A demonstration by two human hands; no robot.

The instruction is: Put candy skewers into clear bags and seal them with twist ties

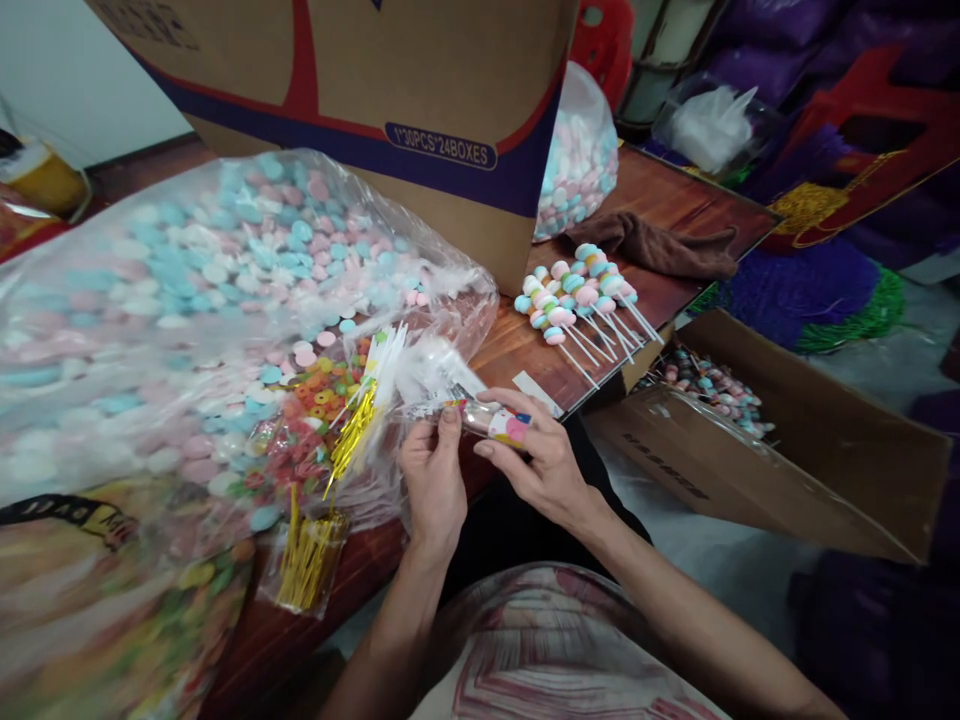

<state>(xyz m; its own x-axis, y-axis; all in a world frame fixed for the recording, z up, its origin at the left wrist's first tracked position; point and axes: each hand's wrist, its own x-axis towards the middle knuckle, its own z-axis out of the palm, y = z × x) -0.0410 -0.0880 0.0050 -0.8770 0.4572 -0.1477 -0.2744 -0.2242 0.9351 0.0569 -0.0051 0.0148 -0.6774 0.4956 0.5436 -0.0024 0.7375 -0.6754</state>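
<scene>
Between my two hands is a small printed plastic wrapper [510, 426], clear in part with a colourful pattern. My left hand [436, 470] pinches its left end between thumb and fingers. Around its right end the fingers of my right hand [536, 450] are curled. Just beyond my hands lie white sticks [390, 362], gold twist ties [354, 440] and gummy rings [330, 385] on clear plastic. Several candy skewers [581, 290] with pastel pieces and white sticks rest on the table to the right.
A big clear bag of pastel candies [285, 240] covers the left side. Behind stands a large cardboard box [450, 110]. A brown cloth [660, 245] lies near the table's right edge. An open carton [697, 470] with skewers sits lower right.
</scene>
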